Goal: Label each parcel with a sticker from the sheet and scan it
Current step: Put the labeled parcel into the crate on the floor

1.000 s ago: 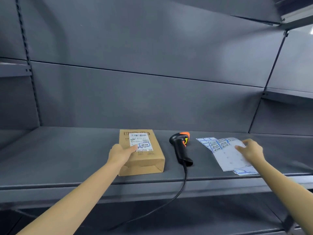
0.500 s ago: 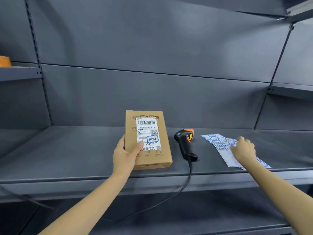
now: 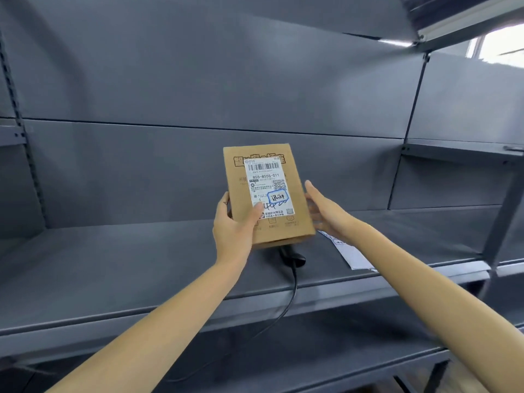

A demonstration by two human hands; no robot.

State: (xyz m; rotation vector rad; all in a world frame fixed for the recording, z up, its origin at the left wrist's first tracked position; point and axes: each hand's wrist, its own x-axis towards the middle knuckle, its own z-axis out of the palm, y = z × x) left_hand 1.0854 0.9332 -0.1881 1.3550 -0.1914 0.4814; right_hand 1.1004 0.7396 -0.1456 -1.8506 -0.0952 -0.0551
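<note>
My left hand [image 3: 234, 224] grips a brown cardboard parcel [image 3: 295, 168] by its lower left corner and holds it upright above the shelf, thumb across the front. The parcel's white shipping label carries a blue-edged sticker [image 3: 278, 197]. My right hand [image 3: 321, 207] reaches to the parcel's right edge with fingers straight; whether it touches the box is unclear. The black scanner [image 3: 293, 256] lies on the shelf, mostly hidden behind the parcel. My right forearm partly covers the sticker sheet [image 3: 353, 255], which lies to the right.
A grey metal shelf [image 3: 127, 262] runs across the view with a grey back panel behind. The scanner's black cable [image 3: 289, 304] hangs over the front edge. A neighbouring shelf bay [image 3: 459, 151] stands at the right, and a lower shelf shows below.
My left hand has lifted the parcel off the shelf and tipped it upright. My right hand has left the sticker sheet and moved left to the parcel's right side.
</note>
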